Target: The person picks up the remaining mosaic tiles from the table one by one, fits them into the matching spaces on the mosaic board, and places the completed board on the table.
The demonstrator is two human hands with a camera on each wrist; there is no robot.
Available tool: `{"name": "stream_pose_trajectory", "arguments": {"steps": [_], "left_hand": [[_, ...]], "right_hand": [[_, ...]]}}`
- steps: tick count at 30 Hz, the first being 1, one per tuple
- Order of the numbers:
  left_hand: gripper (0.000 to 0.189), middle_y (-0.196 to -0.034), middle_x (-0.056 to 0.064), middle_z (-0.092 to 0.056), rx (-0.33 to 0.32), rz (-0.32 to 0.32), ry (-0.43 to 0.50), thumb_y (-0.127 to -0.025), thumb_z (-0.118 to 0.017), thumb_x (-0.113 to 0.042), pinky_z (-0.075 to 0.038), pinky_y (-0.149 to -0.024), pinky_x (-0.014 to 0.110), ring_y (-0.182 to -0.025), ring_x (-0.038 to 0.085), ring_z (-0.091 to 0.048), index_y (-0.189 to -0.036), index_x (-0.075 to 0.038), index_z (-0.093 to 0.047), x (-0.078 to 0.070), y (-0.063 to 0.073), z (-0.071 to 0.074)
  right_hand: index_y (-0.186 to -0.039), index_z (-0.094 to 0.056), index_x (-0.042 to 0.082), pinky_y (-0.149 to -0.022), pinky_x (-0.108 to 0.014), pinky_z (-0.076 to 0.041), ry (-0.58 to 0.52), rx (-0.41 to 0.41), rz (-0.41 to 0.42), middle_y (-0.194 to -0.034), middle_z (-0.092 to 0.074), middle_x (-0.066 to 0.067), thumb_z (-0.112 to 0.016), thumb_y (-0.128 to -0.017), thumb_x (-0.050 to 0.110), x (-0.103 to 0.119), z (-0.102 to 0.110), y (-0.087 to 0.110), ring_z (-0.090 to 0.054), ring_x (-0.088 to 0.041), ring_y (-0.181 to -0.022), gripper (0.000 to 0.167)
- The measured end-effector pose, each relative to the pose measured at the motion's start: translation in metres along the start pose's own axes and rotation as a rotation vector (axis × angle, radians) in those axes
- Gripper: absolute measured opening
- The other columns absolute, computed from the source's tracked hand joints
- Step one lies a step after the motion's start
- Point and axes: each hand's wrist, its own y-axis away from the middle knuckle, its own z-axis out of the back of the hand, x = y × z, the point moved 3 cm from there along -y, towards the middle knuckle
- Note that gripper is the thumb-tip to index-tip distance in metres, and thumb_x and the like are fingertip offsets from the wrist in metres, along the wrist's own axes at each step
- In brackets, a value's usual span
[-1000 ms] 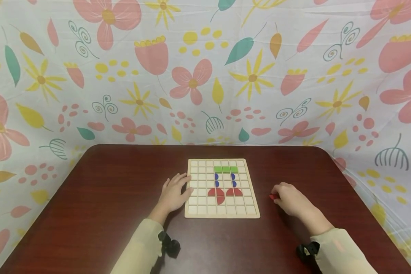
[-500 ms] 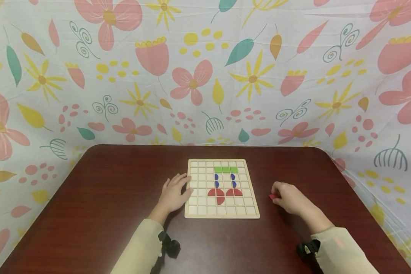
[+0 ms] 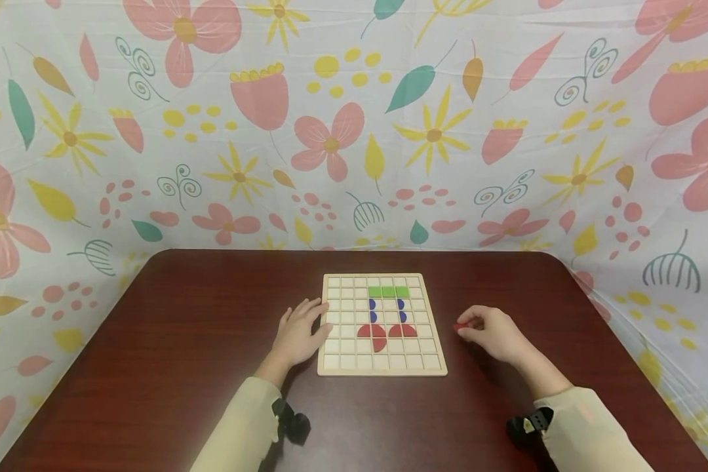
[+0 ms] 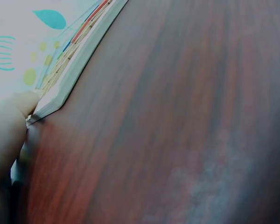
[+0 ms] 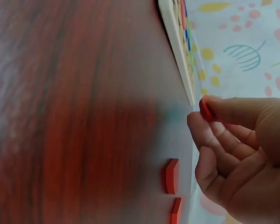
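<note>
A pale wooden grid board (image 3: 343, 346) lies on the table, with green squares (image 3: 389, 292), several blue half-round pieces (image 3: 373, 316) and several red quarter-round pieces (image 3: 379, 343) set in its cells. Along its left edge rests my left hand (image 3: 297, 335), fingers spread, with fingertips over the rim. To the right of the board, my right hand (image 3: 495, 334) pinches a small red piece (image 5: 206, 108) between thumb and fingertip, raised off the table. Two more red pieces (image 5: 172, 176) lie on the table in the right wrist view; the right hand hides them in the head view.
The dark reddish-brown table (image 3: 183, 367) has rounded far corners. A floral cloth (image 3: 330, 78) hangs behind and beside it. Black straps with small devices (image 3: 295, 423) sit at both sleeve cuffs.
My right hand has lifted the red piece from the table and shifted slightly left and away from me. The left hand and the board have stayed in place.
</note>
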Motion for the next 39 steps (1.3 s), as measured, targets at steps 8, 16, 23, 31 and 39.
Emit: {"name": "stream_pose_trajectory", "arguments": {"steps": [8, 16, 23, 31, 39], "left_hand": [[0.05, -0.15, 0.002, -0.038, 0.0, 0.001, -0.014, -0.095, -0.051, -0.041, -0.013, -0.114, 0.058, -0.144, 0.026, -0.025, -0.14, -0.02, -0.046, 0.0, -0.001, 0.0], [0.051, -0.15, 0.003, -0.039, -0.01, 0.0, -0.006, -0.094, -0.052, -0.041, -0.013, -0.114, 0.058, -0.143, 0.027, -0.026, -0.14, -0.019, -0.048, -0.002, -0.002, 0.001], [0.051, -0.15, 0.003, -0.039, -0.009, -0.002, -0.007, -0.094, -0.051, -0.041, -0.013, -0.114, 0.057, -0.143, 0.027, -0.026, -0.14, -0.019, -0.047, -0.002, -0.002, 0.001], [0.05, -0.15, 0.004, -0.039, -0.011, -0.012, -0.011, -0.095, -0.051, -0.04, -0.013, -0.114, 0.058, -0.143, 0.028, -0.027, -0.14, -0.019, -0.047, -0.001, -0.001, 0.0], [0.05, -0.15, 0.004, -0.039, -0.009, -0.006, -0.011, -0.095, -0.051, -0.04, -0.013, -0.114, 0.059, -0.143, 0.028, -0.026, -0.14, -0.019, -0.047, -0.001, 0.001, 0.0]], "right_hand": [[-0.105, -0.065, 0.001, -0.056, -0.027, -0.049, -0.145, 0.032, -0.032, -0.087, -0.069, -0.009, -0.065, -0.088, 0.013, 0.005, -0.001, -0.003, -0.062, -0.017, -0.073, 0.02], [-0.107, -0.064, -0.001, -0.059, -0.029, -0.05, -0.227, 0.046, -0.035, -0.09, -0.071, -0.013, -0.065, -0.089, 0.015, 0.011, -0.005, -0.005, -0.065, -0.016, -0.075, 0.025], [-0.106, -0.064, -0.002, -0.061, -0.03, -0.05, -0.28, 0.059, -0.06, -0.089, -0.071, -0.013, -0.067, -0.087, 0.017, 0.019, -0.014, -0.005, -0.067, -0.016, -0.075, 0.027], [-0.103, -0.064, 0.001, -0.062, -0.03, -0.051, -0.305, 0.078, -0.079, -0.086, -0.07, -0.011, -0.069, -0.086, 0.021, 0.026, -0.022, -0.004, -0.065, -0.02, -0.075, 0.027], [-0.102, -0.066, 0.002, -0.059, -0.029, -0.051, -0.28, 0.086, -0.052, -0.087, -0.069, -0.008, -0.071, -0.084, 0.019, 0.031, -0.033, -0.006, -0.062, -0.018, -0.07, 0.025]]}}
